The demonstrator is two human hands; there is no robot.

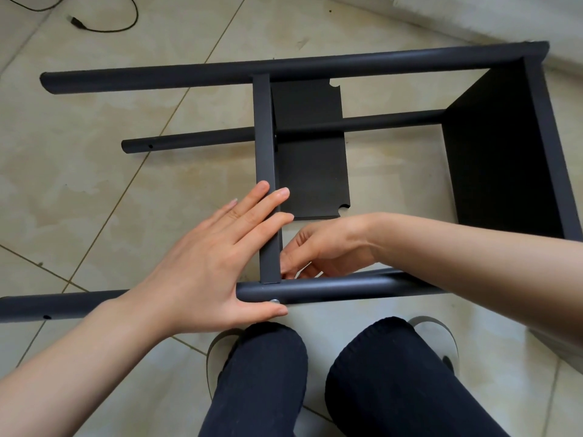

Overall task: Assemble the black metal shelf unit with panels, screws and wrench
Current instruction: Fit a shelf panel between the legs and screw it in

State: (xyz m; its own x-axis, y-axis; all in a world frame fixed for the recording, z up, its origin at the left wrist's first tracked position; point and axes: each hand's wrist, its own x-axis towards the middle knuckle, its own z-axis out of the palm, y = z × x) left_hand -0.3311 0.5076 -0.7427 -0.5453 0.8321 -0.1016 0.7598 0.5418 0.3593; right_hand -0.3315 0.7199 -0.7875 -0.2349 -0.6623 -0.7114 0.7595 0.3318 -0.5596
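The black metal shelf unit lies on its side on the tiled floor. Its near leg tube (331,287) runs left to right in front of my knees, with a silver screw head (275,301) showing on its near side. A middle shelf panel (266,171) stands on edge between the near tube and the far tube (220,72). My left hand (217,263) lies flat with straight fingers across the panel's edge and its thumb under the tube by the screw. My right hand (318,250) reaches behind the panel at the joint, fingers curled; what they pinch is hidden.
The end shelf panel (498,146) closes the frame on the right. A third leg tube (189,140) lies lower inside the frame. A black cable with a plug (75,22) lies at the far left. My knees and grey slippers sit just under the near tube.
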